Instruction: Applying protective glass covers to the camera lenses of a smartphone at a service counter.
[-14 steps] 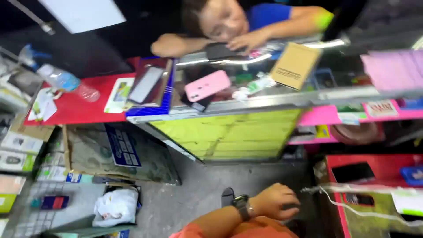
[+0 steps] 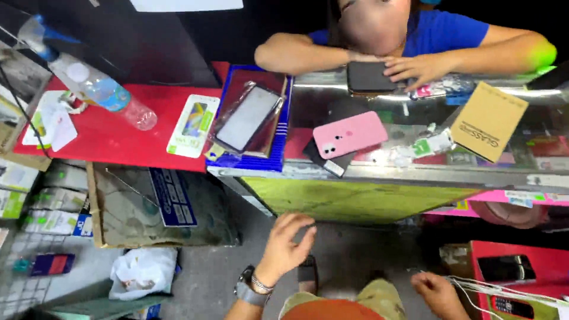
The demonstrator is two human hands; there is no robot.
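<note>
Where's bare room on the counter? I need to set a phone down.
Free: red top between bottle and white packet. Crowded: glass top around pink phone, brown box and another person's hand.

The left hand (image 2: 283, 248), earlier a closed fist low in the view just right of centre, now sits further left and higher, its fingers spread open and empty below the front edge of the glass counter (image 2: 379, 172). The right hand (image 2: 435, 291), earlier out of view, now appears at the lower right, next to the white cables (image 2: 504, 289). The view itself is shifted: the counter lies lower in the picture, and the person in the blue shirt (image 2: 450, 32) leaning on it appears closer.
</note>
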